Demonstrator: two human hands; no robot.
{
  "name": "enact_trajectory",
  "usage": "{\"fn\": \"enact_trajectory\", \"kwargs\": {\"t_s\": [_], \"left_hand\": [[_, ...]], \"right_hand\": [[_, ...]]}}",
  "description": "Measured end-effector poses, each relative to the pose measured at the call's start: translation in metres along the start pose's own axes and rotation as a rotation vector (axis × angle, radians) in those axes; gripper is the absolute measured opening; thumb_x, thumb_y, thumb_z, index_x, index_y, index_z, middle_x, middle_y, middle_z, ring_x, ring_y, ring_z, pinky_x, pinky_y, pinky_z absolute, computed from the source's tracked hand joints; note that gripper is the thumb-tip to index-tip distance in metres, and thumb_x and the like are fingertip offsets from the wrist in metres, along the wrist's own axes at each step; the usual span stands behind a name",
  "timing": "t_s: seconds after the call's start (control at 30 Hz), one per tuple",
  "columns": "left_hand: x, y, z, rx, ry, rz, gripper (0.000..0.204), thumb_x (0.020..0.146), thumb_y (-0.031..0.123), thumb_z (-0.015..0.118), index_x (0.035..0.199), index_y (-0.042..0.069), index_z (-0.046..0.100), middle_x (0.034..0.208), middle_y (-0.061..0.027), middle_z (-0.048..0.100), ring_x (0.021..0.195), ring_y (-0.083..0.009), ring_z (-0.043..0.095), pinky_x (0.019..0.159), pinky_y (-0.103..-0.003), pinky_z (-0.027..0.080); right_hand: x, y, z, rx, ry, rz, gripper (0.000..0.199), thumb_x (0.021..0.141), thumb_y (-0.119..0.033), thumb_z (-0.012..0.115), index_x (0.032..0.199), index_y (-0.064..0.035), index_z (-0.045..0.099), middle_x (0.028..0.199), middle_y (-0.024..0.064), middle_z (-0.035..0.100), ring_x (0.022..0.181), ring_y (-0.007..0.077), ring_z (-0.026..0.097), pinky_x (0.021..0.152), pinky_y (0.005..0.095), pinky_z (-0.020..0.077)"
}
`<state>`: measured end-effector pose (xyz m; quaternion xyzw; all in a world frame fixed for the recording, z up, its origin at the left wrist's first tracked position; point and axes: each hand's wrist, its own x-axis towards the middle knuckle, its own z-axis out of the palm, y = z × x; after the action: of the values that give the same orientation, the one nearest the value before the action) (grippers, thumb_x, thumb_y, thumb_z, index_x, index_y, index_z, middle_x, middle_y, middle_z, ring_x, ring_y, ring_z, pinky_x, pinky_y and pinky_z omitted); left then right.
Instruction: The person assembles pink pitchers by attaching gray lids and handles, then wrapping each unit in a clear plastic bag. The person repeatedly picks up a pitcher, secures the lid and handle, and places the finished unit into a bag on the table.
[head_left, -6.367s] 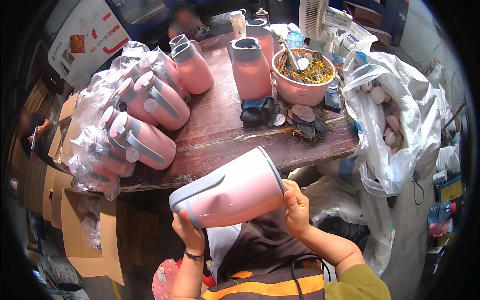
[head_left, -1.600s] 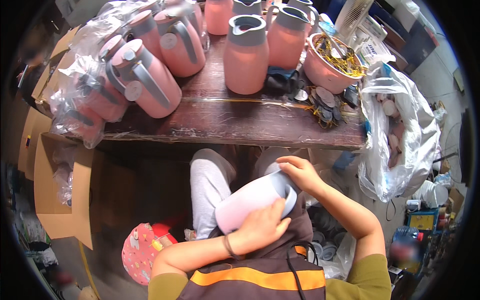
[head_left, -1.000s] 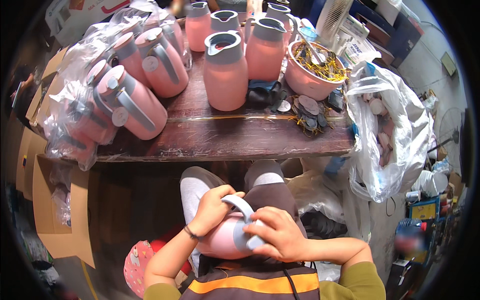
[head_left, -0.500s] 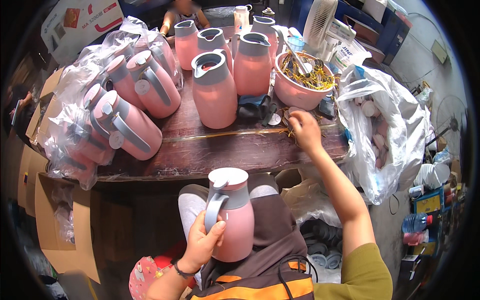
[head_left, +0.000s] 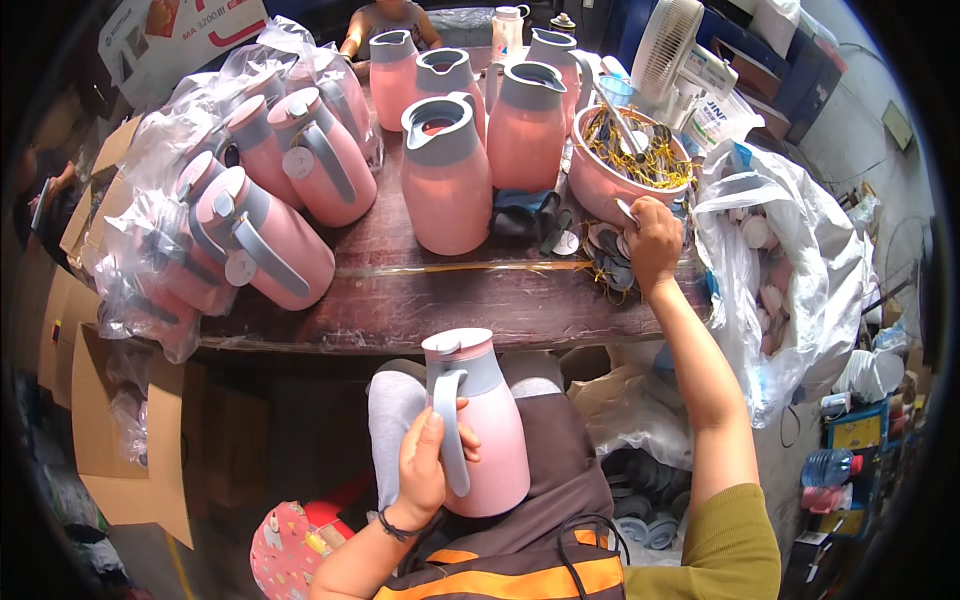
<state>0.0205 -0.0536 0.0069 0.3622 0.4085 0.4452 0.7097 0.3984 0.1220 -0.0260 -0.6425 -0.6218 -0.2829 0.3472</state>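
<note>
On my lap stands a pink thermal jug with a grey collar, grey handle and white lid. My left hand is closed round its handle, fingertips against the pink body. At the table's right side my right hand pinches a small pale round tag, held just above a small heap of grey tags with yellow strings. Behind that hand is a pink tub filled with more tags and yellow strings. Lidded pink jugs with round tags on their handles lean together at the left.
Several lidless pink jugs stand mid-table beside a dark cloth bundle. A white plastic sack of pale lids hangs at the right edge. An open carton stands left. A fan and another person are beyond the table.
My right hand has lifted off the tag heap with a tag between its fingers. My left hand has turned the jug a little, so its handle shows more side-on. The view has shifted slightly.
</note>
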Motion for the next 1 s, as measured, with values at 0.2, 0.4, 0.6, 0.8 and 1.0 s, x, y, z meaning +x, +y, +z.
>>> {"fn": "enact_trajectory", "kwargs": {"t_s": [0.2, 0.4, 0.6, 0.8, 1.0], "left_hand": [[0.012, 0.001, -0.029, -0.118, -0.126, -0.152, 0.057, 0.103, 0.042, 0.023, 0.129, -0.004, 0.047, 0.096, -0.0159, 0.066, 0.081, -0.0201, 0.066, 0.076, -0.032, 0.054], [0.018, 0.0, -0.035, 0.273, -0.157, -0.103, 0.035, 0.095, 0.013, 0.056, 0.129, 0.004, 0.054, 0.092, 0.0004, 0.063, 0.075, -0.0088, 0.06, 0.069, -0.021, 0.049], [0.012, 0.012, -0.034, 0.875, -0.09, 0.216, 0.015, 0.087, 0.006, 0.058, 0.096, -0.002, 0.067, 0.085, -0.0061, 0.065, 0.072, -0.0138, 0.06, 0.067, -0.026, 0.048], [0.009, 0.027, -0.041, -0.338, -0.252, 0.051, 0.019, 0.095, 0.012, 0.049, 0.102, 0.0, 0.061, 0.091, -0.0105, 0.063, 0.09, -0.0206, 0.06, 0.084, -0.036, 0.047], [0.005, 0.04, -0.018, 0.802, -0.227, 0.623, 0.043, 0.086, 0.001, 0.061, 0.127, 0.013, 0.06, 0.097, -0.0075, 0.061, 0.07, -0.014, 0.062, 0.06, -0.025, 0.05]], "right_hand": [[0.0, -0.077, -0.055, 0.86, -0.262, 0.469, 0.026, 0.084, -0.009, 0.056, 0.107, 0.0013, 0.059, 0.099, 0.0129, 0.064, 0.091, 0.0194, 0.061, 0.081, 0.032, 0.0478], [-0.074, -0.198, -0.148, 0.788, -0.87, 0.067, 0.025, 0.082, -0.018, 0.065, 0.106, -0.0105, 0.064, 0.098, 0.0121, 0.066, 0.088, 0.0305, 0.065, 0.074, 0.0383, 0.0522], [-0.08, -0.21, -0.146, 0.984, -0.872, 0.266, 0.024, 0.083, -0.019, 0.067, 0.104, -0.0073, 0.064, 0.087, 0.0135, 0.067, 0.078, 0.0265, 0.067, 0.068, 0.0339, 0.0521], [-0.083, -0.187, -0.151, 1.853, -1.326, 1.386, 0.017, 0.093, -0.022, 0.059, 0.082, -0.0092, 0.059, 0.057, -0.003, 0.052, 0.039, 0.0033, 0.036, 0.042, 0.0194, 0.0306], [-0.084, -0.219, -0.168, 1.888, -1.079, 1.497, 0.019, 0.098, -0.024, 0.05, 0.09, -0.0086, 0.058, 0.058, -0.0013, 0.054, 0.038, 0.0058, 0.037, 0.041, 0.0216, 0.0309]]}}
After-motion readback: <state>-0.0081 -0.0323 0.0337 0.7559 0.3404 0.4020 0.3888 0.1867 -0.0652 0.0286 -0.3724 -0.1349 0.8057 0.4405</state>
